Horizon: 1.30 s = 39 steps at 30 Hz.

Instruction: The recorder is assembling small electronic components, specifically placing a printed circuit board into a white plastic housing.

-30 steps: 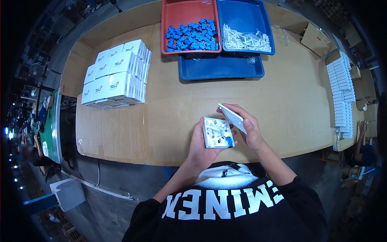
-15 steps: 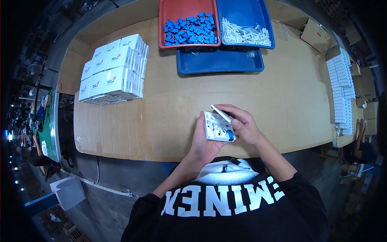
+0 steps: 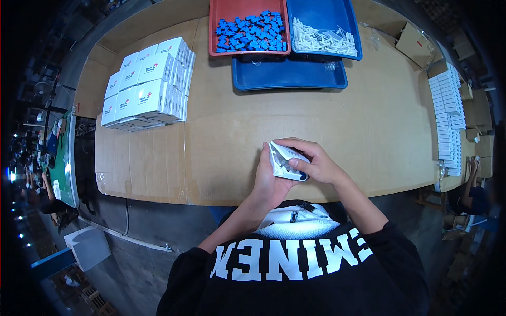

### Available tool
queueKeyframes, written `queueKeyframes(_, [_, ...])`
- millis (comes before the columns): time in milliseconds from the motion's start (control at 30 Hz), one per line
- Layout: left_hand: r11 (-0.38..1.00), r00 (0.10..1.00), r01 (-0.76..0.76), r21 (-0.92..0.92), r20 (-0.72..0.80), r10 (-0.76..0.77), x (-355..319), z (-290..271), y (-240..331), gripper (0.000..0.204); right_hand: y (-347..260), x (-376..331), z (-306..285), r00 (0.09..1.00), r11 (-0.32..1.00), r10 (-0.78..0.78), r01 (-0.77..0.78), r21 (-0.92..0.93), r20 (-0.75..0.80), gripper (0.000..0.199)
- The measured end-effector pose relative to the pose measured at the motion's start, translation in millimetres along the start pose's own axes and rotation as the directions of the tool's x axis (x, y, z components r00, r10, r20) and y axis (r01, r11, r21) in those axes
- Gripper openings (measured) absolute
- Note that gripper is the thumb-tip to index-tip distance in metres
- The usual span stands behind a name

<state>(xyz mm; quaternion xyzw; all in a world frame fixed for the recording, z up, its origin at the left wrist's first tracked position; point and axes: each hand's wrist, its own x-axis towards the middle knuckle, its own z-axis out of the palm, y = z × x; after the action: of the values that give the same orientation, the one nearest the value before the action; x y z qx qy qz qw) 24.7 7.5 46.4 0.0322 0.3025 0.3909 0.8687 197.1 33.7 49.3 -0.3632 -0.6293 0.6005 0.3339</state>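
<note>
Small white box (image 3: pixel 284 160); long axis upper-left to lower-right; left hand (image 3: pixel 269 181) and right hand (image 3: pixel 316 163) grip closed around it; above surface (image 3: pixel 221 137) edge.

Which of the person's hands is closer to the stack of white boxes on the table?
Left. The left hand is on the side of the stack of white boxes; the right hand is farther away, across the small white box both hold.
</note>
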Motion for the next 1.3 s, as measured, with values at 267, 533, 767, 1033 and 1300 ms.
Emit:
queueKeyframes(267, [1.0,1.0,0.017,0.011,-0.025,-0.017,4,0,-1,0.07,8,4,-1,0.994,0.994,0.109,-0.109,0.028,0.002,0.05])
queueKeyframes(533, [0.996,0.992,0.093,0.011,-0.089,-0.092,12,-12,-3,0.07,19,4,3,0.979,0.979,0.206,-0.206,0.0,0.0,0.045])
queueKeyframes(767, [0.994,0.99,0.104,0.017,-0.093,-0.102,16,-22,-7,0.07,34,1,4,0.979,0.979,0.202,-0.202,0.005,-0.013,0.044])
queueKeyframes(1033, [0.992,0.986,0.125,0.025,-0.115,-0.121,17,-21,-5,0.069,33,2,2,0.98,0.98,0.198,-0.198,-0.005,-0.013,0.044])
queueKeyframes(1300, [0.992,0.988,0.123,0.037,-0.094,-0.119,17,-22,-5,0.069,32,2,1,0.986,0.985,0.166,-0.165,-0.045,0.021,0.045])
